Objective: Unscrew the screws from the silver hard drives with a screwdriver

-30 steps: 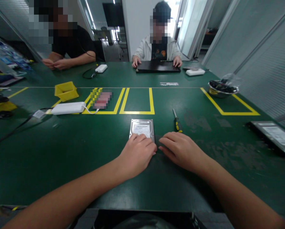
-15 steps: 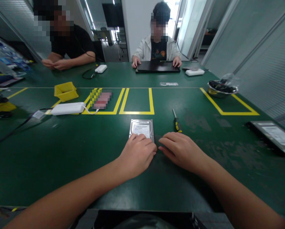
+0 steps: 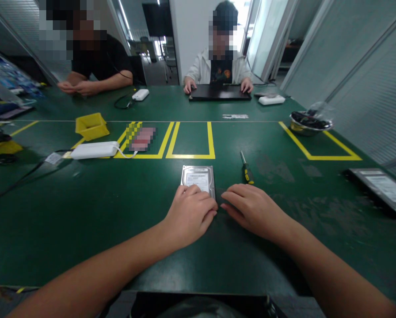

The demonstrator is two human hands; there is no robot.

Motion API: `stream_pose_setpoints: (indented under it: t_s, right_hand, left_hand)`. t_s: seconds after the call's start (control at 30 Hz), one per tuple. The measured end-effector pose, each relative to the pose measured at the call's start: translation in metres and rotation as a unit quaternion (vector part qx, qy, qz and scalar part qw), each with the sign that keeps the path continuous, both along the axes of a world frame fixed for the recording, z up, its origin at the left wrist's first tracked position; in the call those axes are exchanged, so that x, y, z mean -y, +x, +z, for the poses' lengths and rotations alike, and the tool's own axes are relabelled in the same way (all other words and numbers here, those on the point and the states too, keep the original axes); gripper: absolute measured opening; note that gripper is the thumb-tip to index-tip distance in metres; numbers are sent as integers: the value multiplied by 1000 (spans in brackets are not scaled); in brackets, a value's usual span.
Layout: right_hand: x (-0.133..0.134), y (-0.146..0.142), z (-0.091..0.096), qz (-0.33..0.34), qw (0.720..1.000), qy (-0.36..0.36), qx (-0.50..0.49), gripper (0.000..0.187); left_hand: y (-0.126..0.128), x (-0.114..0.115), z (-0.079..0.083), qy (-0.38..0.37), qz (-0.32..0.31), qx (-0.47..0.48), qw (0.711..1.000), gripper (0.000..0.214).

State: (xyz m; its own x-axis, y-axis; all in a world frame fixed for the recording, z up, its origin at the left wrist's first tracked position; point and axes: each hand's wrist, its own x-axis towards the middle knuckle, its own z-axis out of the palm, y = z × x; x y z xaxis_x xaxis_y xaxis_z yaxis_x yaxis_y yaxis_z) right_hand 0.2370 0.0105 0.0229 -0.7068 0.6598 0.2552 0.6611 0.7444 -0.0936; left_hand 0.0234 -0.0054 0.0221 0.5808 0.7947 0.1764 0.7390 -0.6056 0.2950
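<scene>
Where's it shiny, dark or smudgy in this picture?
Head view: the green table shines near its front edge; dark shadow lies beside the right forearm; clear plastic at far left looks smeared; small print on the hard drive is too fuzzy to read.

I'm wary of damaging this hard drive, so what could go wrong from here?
The left hand covers the near end of the hard drive, so an uneven press might shift it. The screwdriver lies just beyond the right hand; a careless reach could send it rolling.
</scene>
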Motion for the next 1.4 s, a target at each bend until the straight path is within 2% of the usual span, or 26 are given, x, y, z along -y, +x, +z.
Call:
stream_pose_setpoints:
  t_s: [0.4,1.4]
  right_hand:
    - [0,0,0,2,1000,-2,0,18]
    - [0,1,3,-7,1000,-2,0,18]
  left_hand:
    - [0,1,1,15,0,-5,1000,11]
    - [3,1,0,-17,12,7,1000,7]
